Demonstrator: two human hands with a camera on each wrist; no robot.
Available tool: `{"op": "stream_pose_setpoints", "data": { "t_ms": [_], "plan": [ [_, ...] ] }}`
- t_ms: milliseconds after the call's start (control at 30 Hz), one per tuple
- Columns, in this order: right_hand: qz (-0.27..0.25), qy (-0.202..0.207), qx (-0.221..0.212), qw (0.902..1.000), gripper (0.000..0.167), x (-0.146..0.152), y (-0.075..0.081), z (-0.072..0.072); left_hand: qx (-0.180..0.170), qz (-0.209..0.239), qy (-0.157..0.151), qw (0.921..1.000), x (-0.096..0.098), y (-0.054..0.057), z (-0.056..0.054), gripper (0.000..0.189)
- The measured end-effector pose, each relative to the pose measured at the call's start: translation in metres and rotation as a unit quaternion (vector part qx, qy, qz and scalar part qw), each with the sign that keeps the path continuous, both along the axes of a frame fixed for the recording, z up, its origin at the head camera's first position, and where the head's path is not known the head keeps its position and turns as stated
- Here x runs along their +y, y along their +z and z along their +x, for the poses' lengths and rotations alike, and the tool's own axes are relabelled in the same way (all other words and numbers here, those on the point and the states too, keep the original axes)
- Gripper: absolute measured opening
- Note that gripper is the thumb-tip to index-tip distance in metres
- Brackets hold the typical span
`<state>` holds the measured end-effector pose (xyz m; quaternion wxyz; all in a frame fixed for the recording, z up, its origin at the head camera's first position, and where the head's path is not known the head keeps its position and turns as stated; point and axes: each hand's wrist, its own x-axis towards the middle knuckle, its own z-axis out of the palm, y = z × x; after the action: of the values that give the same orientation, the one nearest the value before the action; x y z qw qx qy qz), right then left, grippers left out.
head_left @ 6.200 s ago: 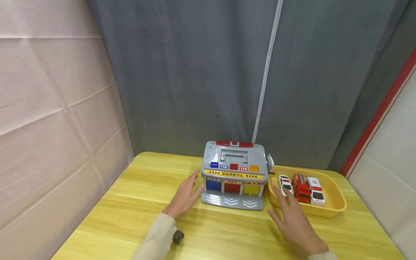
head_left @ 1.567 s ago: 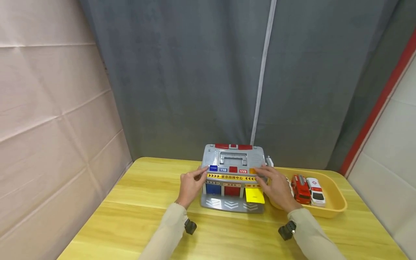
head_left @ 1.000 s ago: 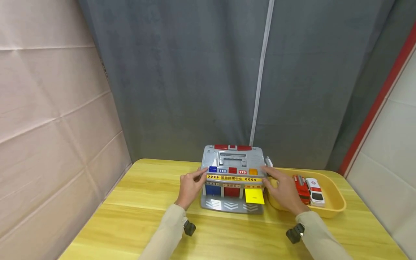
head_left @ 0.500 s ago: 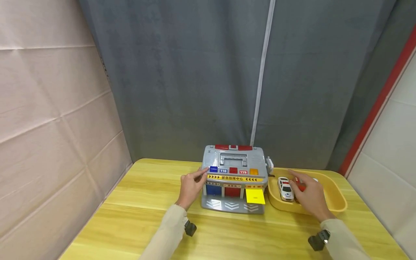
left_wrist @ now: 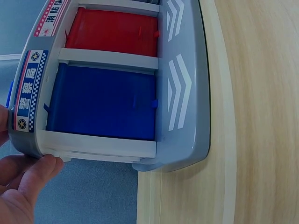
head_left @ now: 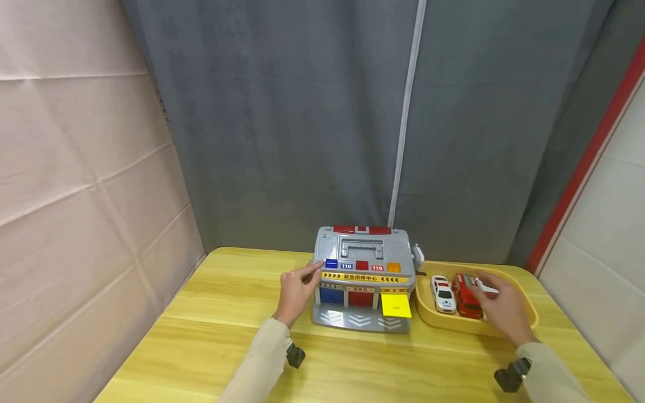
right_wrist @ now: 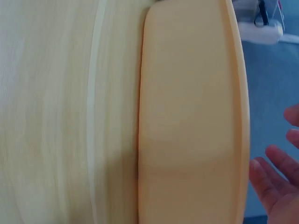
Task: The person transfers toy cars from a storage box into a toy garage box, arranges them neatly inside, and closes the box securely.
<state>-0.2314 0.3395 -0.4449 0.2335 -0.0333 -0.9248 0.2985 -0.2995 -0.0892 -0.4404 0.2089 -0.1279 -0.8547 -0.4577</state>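
Note:
A grey toy emergency station (head_left: 361, 277) stands on the table, with blue and red doors lowered and its yellow door (head_left: 396, 305) swung up and outward. My left hand (head_left: 296, 291) grips the station's left roof corner, thumb below and fingers on top; the left wrist view shows this close to the blue door (left_wrist: 103, 102). Over the yellow tray, my right hand (head_left: 504, 307) reaches around the white toy ambulance (head_left: 485, 286), which it mostly covers. Its fingers are apart and loosely bent. Beside it lie a red toy fire engine (head_left: 466, 296) and a white toy police car (head_left: 443, 295).
The yellow tray (head_left: 526, 319) sits just right of the station, and its outer wall (right_wrist: 191, 112) fills the middle of the right wrist view. A grey curtain (head_left: 282, 123) hangs behind the wooden table (head_left: 201, 341). White cloth walls flank both sides.
The yellow door has gone from lowered to raised. My right hand has left the station's roof and moved right, past the police car and fire engine to the ambulance. My left hand keeps its place lately.

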Motion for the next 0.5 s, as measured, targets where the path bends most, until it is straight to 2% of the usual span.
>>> {"op": "stream_pose_setpoints", "data": {
  "t_ms": [133, 500],
  "plan": [
    [0.01, -0.024, -0.034, 0.9991, 0.045, 0.011, -0.003, 0.0, 0.0, 0.0, 0.003, 1.0, -0.001, -0.001, 0.001, 0.026],
    [0.051, -0.025, -0.105, 0.9928, 0.041, 0.037, -0.005, -0.012, -0.014, 0.003, -0.002, 0.9999, 0.002, 0.004, 0.003, 0.026]
  ]
}}
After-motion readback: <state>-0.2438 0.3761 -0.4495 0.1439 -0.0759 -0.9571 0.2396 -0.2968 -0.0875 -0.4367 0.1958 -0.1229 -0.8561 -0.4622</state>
